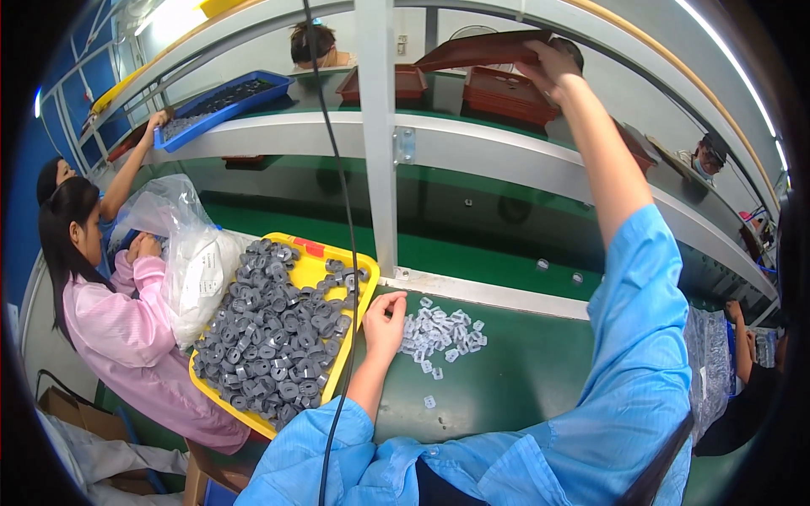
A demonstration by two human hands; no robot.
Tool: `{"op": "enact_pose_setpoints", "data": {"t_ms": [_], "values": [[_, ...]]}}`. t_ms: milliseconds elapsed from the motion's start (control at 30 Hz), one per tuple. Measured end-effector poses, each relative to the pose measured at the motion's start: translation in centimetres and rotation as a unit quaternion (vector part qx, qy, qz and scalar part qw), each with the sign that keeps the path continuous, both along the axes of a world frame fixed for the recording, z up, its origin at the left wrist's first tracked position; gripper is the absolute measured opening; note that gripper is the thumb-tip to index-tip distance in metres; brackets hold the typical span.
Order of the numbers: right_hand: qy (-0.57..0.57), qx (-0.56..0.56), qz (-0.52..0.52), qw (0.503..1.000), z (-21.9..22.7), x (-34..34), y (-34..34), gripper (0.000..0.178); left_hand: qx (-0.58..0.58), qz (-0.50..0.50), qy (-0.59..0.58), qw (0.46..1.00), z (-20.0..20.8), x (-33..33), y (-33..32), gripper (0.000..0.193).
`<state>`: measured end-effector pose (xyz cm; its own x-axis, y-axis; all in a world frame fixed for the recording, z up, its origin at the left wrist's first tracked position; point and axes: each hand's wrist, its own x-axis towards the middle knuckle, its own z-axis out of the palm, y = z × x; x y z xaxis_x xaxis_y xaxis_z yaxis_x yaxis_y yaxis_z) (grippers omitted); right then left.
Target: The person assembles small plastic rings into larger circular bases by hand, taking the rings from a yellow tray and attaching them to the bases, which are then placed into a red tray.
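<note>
My right hand (553, 69) is raised high over the upper shelf and grips the edge of a reddish-brown tray (481, 51), which is tilted. My left hand (386, 324) is low over the green work surface (506, 379), its fingers curled together; whatever they may hold is hidden. Just right of it lies a loose pile of small clear plastic pieces (439, 331), with one piece (429, 402) apart toward me. On its left stands a yellow tray (368, 263) heaped with dark grey ring-shaped parts (270, 337).
More reddish-brown trays (506, 91) and a blue tray of dark parts (228, 99) sit on the upper shelf. A metal post (376, 143) and a hanging black cable (339, 160) cross the view. A co-worker in pink (126, 312) sits left beside a clear bag (198, 261).
</note>
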<state>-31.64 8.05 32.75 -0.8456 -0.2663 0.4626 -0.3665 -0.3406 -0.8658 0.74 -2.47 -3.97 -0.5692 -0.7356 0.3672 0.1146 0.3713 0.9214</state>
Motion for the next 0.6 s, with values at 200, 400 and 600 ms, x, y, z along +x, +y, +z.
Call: {"op": "enact_pose_setpoints", "data": {"t_ms": [200, 400, 600], "values": [[-0.072, -0.027, -0.073, 0.994, -0.6, -2.5, -8.6, 0.066, 0.005, -0.031, -0.019, 0.999, 1.2, -0.2, 0.6, 0.014], [-0.16, -0.028, -0.008, 0.987, -2.5, 2.5, -15.8, 0.03, 0.025, 0.006, -0.02, 0.999, 0.8, 1.0, -0.3, 0.013], [-0.005, 0.244, 0.073, 0.967, -4.6, 2.3, -20.0, 0.027, 0.07, -0.002, 0.022, 0.997, 0.5, 0.7, -0.3, 0.025]]}}
